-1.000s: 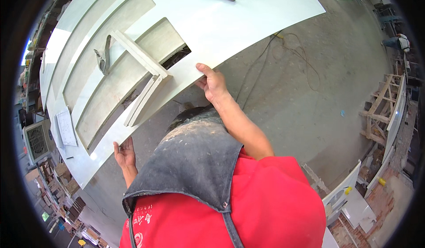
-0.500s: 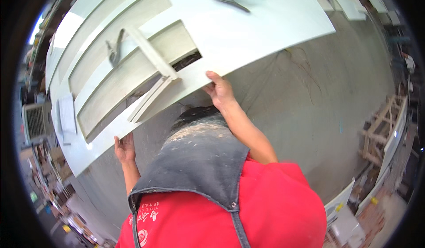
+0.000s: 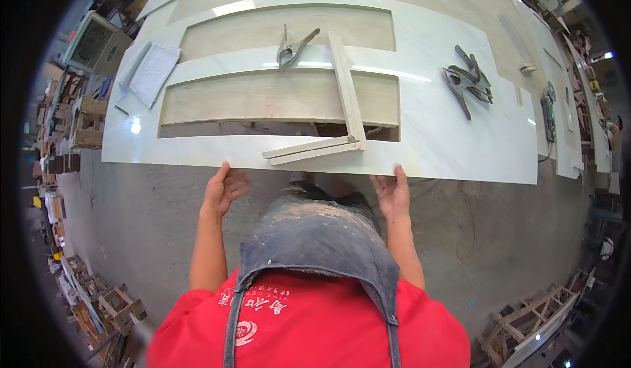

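A glossy white stone-like panel with rectangular cut-outs lies in front of me. At its near edge, my left hand rests the thumb against the rim, its fingers spread below the edge. Farther right, my right hand has its thumb over the same edge; its fingertips reach the underside and are partly hidden. Between my hands, a pair of pale narrow strips lies on the panel, meeting a longer upright-running strip. One spring clamp lies by the cut-outs, and more clamps sit at the right.
Papers lie on the panel's left end. A boxy unit with a grille stands far left. Another long pale panel and a dark tool are at the right. A wooden frame stands at the lower right.
My view has turned left, so the panel's near edge now runs nearly level. My right hand has shifted along the edge to beyond the strips, and the left hand's fingers have spread.
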